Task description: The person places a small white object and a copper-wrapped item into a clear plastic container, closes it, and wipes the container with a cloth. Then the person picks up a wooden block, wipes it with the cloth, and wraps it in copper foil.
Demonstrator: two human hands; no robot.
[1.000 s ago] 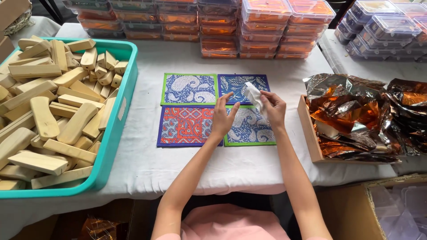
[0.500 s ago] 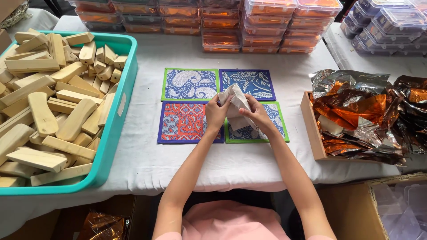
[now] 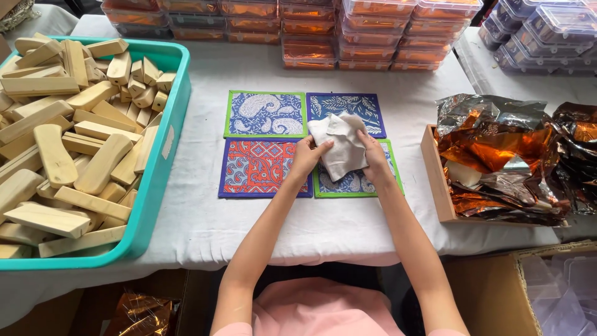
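A crumpled white cloth [image 3: 339, 144] is held between both hands above the patterned mats. My left hand [image 3: 306, 155] grips its left side and my right hand [image 3: 374, 153] grips its right side. Under them lie four square mats in a two-by-two block: a blue paisley mat with a green border [image 3: 264, 114], a dark blue leaf mat [image 3: 367, 106], a red and orange mat [image 3: 258, 168] and a green-bordered blue mat [image 3: 348, 184], partly covered by the cloth.
A teal bin [image 3: 163, 162] full of pale wooden blocks fills the left. A wooden tray [image 3: 433, 177] piled with crinkled orange and silver foil sits at the right. Stacked lidded plastic containers [image 3: 348, 25] line the back. A cardboard box [image 3: 497, 292] stands lower right.
The cloth, first small and held high at the right, has come down and left over the mats and spread wider. Both hands have closed in on it.
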